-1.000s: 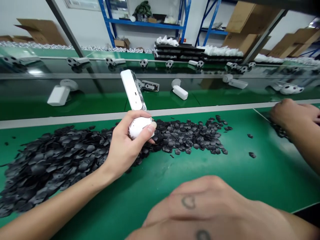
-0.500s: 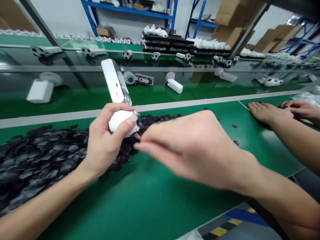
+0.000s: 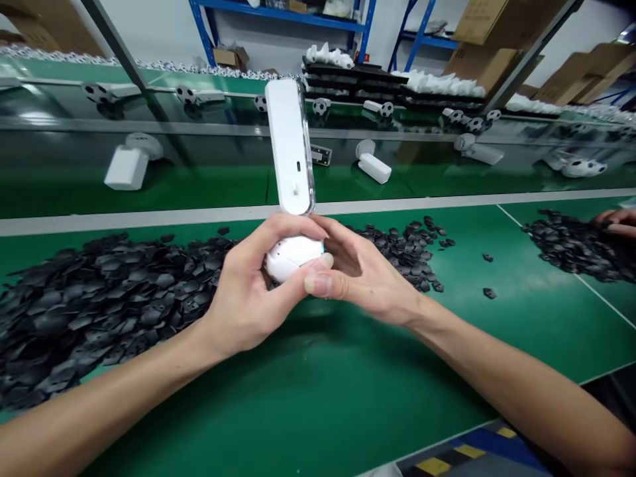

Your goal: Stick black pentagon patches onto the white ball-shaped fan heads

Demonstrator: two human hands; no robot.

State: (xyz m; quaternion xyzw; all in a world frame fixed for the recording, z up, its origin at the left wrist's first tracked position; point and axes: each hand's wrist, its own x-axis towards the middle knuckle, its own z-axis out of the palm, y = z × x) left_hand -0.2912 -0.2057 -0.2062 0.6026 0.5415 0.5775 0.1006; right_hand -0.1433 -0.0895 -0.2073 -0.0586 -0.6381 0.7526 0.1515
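Note:
A white device [image 3: 291, 152] with a long flat handle and a rounded head is held up in the middle of the head view. Its handle points away from me and shows a small dark port. My left hand [image 3: 258, 285] grips the rounded head [image 3: 291, 257] from the left, thumb on its near side. From the right, my right hand [image 3: 362, 271] closes on the same head, its thumb against the near edge and fingers behind. Whether a small piece lies under the right fingers is hidden. Black flat pieces [image 3: 119, 298] lie heaped beyond and left of my hands.
More black pieces [image 3: 407, 255] spread right of my hands. Farther right, another person's hand [image 3: 619, 222] is at a second black pile [image 3: 571, 245]. Beyond the pale rail [image 3: 199, 213], similar white devices [image 3: 375, 167] lie on the green belt. Stacked black trays [image 3: 358, 83] stand farther back.
My right hand has moved from apart, with fingers pinched, onto the device's head. The device now stands more upright and farther right in view. The other person's hands have shifted rightward, one leaving view.

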